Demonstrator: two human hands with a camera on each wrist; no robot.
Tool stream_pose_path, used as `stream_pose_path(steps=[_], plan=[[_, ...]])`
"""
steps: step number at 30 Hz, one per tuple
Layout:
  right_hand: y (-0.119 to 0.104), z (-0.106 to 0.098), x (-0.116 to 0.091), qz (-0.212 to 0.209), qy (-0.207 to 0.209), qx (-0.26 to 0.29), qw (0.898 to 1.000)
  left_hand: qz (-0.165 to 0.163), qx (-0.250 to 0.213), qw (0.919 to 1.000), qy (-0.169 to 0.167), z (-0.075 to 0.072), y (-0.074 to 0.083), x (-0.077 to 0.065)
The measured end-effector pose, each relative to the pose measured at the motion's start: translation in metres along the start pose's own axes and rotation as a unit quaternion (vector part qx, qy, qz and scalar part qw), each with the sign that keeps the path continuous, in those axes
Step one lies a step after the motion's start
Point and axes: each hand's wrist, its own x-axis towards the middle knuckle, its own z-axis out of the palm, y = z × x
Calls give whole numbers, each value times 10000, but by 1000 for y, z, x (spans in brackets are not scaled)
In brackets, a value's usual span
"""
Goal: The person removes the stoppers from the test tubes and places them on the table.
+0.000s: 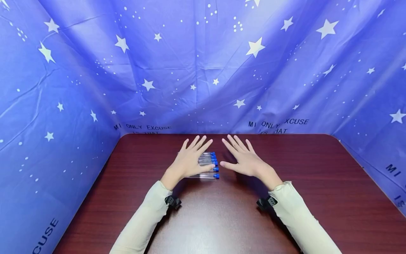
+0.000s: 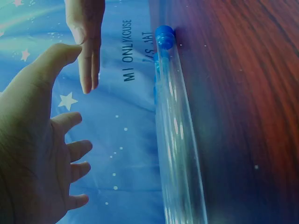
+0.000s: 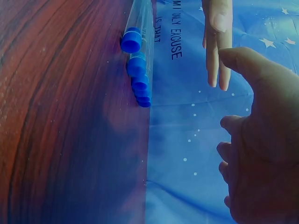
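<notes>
Several clear test tubes with blue caps lie side by side in a row on the dark red wood table, their capped ends pointing right. My left hand hovers over them with its fingers spread, hiding most of their length. In the left wrist view that hand is raised above the nearest tube and holds nothing. To the right of the caps, my right hand is held above the table, fingers spread and nothing in its grasp. The two hands face each other, thumbs apart.
The wood table reaches back to a blue curtain printed with white stars and black lettering, which also hangs along both sides. Small black devices are strapped at the left cuff and right cuff.
</notes>
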Motion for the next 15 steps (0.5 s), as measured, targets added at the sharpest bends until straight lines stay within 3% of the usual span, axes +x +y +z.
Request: stream_pose_path(steps=[8, 15], plan=[[-2, 0, 1, -242, 137, 171, 9995, 178, -483, 9986, 81, -6, 0, -4], [-7, 3, 4, -717, 478, 99, 9962, 476, -199, 9968, 606, -16, -1, -7]])
